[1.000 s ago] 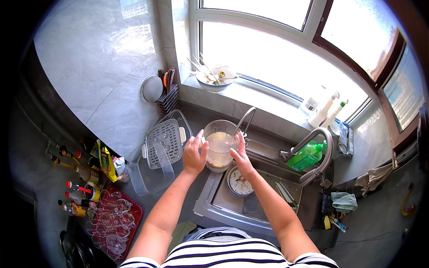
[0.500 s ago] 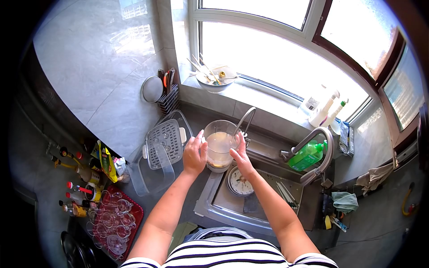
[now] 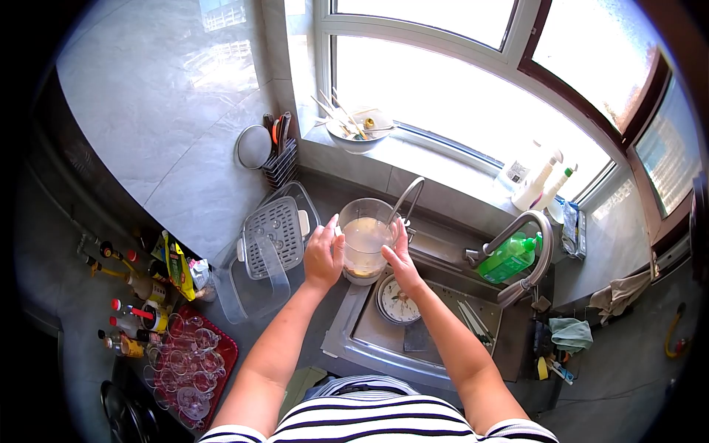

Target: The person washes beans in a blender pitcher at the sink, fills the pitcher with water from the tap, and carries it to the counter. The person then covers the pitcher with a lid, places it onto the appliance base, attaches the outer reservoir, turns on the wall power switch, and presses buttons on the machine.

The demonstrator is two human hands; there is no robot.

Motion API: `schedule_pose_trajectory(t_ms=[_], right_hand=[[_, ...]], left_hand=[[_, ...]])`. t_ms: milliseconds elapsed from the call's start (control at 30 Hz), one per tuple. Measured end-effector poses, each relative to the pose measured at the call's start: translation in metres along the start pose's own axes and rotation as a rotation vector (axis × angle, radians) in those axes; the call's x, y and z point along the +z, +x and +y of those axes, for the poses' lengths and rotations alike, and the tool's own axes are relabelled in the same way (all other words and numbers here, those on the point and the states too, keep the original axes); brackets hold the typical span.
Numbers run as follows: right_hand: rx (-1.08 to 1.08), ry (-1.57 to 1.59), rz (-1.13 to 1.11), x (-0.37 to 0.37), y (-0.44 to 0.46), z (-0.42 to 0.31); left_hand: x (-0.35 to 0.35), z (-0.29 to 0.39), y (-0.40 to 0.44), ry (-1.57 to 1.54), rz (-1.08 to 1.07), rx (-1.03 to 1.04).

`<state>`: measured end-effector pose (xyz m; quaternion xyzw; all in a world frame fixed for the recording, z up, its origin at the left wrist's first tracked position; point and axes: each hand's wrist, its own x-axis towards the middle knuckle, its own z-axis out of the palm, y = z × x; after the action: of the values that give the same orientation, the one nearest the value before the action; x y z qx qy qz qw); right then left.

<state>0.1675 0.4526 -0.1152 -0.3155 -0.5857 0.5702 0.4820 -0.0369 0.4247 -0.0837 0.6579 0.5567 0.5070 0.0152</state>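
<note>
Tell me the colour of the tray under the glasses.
The tray is red, best seen in the head view.

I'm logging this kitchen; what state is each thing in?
Clear container: partly filled, liquid cloudy
Left hand: cupped against container
Right hand: touching container
Plates: stacked
Windowsill bowl: upright, holding sticks
Large faucet: no visible flow
Slim faucet: flow unclear
Red tray: loaded with glassware

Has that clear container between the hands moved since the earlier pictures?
No, not visibly: measured against the fixed sink, the clear container keeps its place, with no clear shift in any direction.
</note>
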Motion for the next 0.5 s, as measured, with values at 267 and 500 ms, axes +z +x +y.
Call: schedule_pose_trajectory(t_ms=[267, 500], right_hand=[[0.008, 0.012, -0.001, 0.0003, -0.0003, -0.0008], [0.009, 0.029, -0.002, 0.0006, 0.0002, 0.0007]], left_hand=[[-0.002, 0.003, 0.0006, -0.016, -0.005, -0.011], [-0.002, 0.0024, 0.0005, -0.01, -0.007, -0.01]])
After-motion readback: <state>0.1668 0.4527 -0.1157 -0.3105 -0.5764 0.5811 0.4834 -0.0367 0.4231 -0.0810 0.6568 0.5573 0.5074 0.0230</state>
